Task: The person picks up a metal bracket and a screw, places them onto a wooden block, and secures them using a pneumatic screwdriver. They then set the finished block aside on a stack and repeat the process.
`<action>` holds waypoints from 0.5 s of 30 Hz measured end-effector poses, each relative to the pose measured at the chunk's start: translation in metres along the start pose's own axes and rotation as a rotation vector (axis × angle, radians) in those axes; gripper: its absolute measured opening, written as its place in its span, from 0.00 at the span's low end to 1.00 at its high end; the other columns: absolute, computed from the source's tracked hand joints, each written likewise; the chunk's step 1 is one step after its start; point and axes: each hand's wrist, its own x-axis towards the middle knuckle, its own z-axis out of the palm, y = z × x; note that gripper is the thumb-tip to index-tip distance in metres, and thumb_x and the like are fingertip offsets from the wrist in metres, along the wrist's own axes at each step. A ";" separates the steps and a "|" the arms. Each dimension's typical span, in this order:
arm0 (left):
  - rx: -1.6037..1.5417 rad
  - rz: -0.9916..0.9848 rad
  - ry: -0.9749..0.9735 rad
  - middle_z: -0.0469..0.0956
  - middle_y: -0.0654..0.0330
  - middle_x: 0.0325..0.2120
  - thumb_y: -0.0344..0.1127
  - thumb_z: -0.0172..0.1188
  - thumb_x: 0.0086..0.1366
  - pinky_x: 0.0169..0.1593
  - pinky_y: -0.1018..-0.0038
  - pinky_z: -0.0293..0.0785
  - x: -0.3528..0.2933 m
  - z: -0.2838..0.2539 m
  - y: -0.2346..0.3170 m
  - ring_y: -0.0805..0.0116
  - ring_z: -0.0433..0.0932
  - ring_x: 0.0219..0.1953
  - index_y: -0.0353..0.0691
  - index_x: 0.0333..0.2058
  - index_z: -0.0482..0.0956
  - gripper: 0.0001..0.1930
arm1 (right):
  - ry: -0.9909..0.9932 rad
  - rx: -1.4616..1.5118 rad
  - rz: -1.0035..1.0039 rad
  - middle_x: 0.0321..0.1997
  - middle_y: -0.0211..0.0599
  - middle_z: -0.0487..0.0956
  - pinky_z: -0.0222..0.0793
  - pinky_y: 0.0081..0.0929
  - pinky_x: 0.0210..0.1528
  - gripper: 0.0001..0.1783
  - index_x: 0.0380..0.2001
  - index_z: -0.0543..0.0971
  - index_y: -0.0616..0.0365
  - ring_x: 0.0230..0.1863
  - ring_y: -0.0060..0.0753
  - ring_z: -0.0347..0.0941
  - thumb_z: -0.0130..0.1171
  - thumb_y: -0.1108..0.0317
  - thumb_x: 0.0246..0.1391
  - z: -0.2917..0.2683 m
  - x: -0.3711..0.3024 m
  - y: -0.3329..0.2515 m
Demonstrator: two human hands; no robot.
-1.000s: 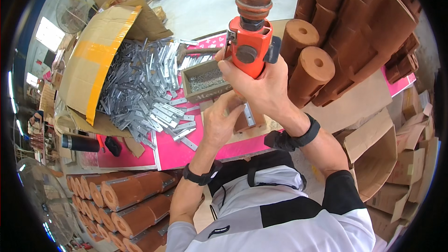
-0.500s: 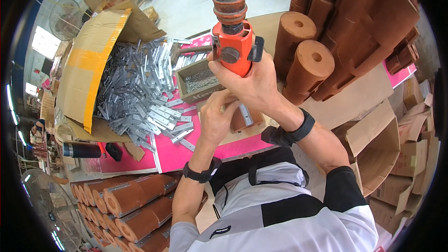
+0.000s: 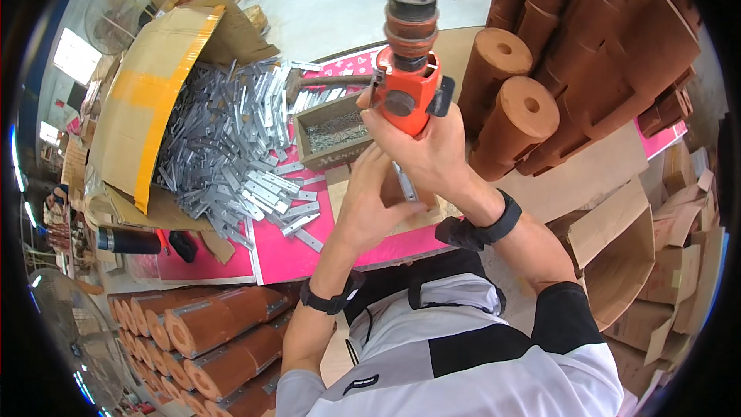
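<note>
Fingers (image 3: pixel 390 130) of the right hand (image 3: pixel 428 150) wrap tight around the orange power tool (image 3: pixel 407 93), held upright over the middle of the tabletop (image 3: pixel 293 243). Left hand (image 3: pixel 370 205) sits just beneath it, fingers curled on a small wooden block (image 3: pixel 395 191) with a metal strip (image 3: pixel 407 182) against it. Just beyond, a wooden box of nails (image 3: pixel 333 135). Left of that, loose metal brackets (image 3: pixel 231 147) spill from an open cardboard box (image 3: pixel 147 100). Clay cylinders (image 3: pixel 513 108) stack on the right.

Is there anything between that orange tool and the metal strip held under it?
Nothing visible. The right hand grips the orange tool directly above the metal strip, which the left hand steadies on the board.
</note>
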 end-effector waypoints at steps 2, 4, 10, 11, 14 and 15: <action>-0.055 0.038 -0.053 0.65 0.49 0.58 0.42 0.73 0.43 0.63 0.57 0.58 -0.001 0.001 -0.002 0.49 0.61 0.62 0.36 0.59 0.64 0.44 | 0.003 0.034 0.011 0.35 0.29 0.78 0.71 0.19 0.38 0.12 0.40 0.75 0.62 0.35 0.16 0.72 0.62 0.74 0.51 0.000 -0.001 -0.001; 0.040 0.004 -0.081 0.61 0.48 0.60 0.45 0.75 0.39 0.65 0.56 0.53 -0.003 0.005 -0.008 0.47 0.59 0.63 0.37 0.63 0.56 0.53 | 0.011 0.061 0.020 0.35 0.29 0.77 0.69 0.18 0.36 0.13 0.41 0.74 0.63 0.34 0.15 0.71 0.60 0.77 0.51 0.000 -0.003 0.002; 0.034 0.020 -0.046 0.62 0.46 0.59 0.44 0.76 0.39 0.65 0.57 0.55 -0.004 0.008 -0.016 0.46 0.59 0.62 0.35 0.62 0.56 0.53 | 0.004 0.017 0.023 0.34 0.28 0.76 0.68 0.17 0.33 0.12 0.40 0.74 0.63 0.31 0.14 0.69 0.59 0.79 0.50 0.000 -0.002 0.000; 0.031 0.016 -0.047 0.62 0.46 0.59 0.44 0.76 0.39 0.65 0.57 0.55 -0.005 0.008 -0.017 0.46 0.59 0.62 0.35 0.62 0.56 0.53 | -0.001 -0.010 0.020 0.33 0.28 0.76 0.68 0.17 0.33 0.12 0.39 0.74 0.63 0.30 0.13 0.69 0.59 0.79 0.50 0.000 -0.002 0.001; 0.041 0.009 -0.025 0.62 0.45 0.59 0.44 0.76 0.38 0.65 0.57 0.55 -0.006 0.011 -0.020 0.46 0.60 0.62 0.33 0.62 0.56 0.54 | 0.087 -0.007 -0.019 0.30 0.27 0.76 0.68 0.16 0.31 0.10 0.37 0.75 0.62 0.29 0.13 0.69 0.58 0.80 0.49 0.002 -0.004 0.004; 0.033 0.016 -0.025 0.62 0.44 0.59 0.44 0.76 0.38 0.65 0.57 0.55 -0.005 0.010 -0.019 0.46 0.60 0.62 0.32 0.62 0.55 0.54 | 0.086 -0.009 -0.015 0.30 0.27 0.76 0.68 0.16 0.31 0.10 0.37 0.75 0.62 0.29 0.13 0.69 0.58 0.80 0.49 0.002 -0.005 0.004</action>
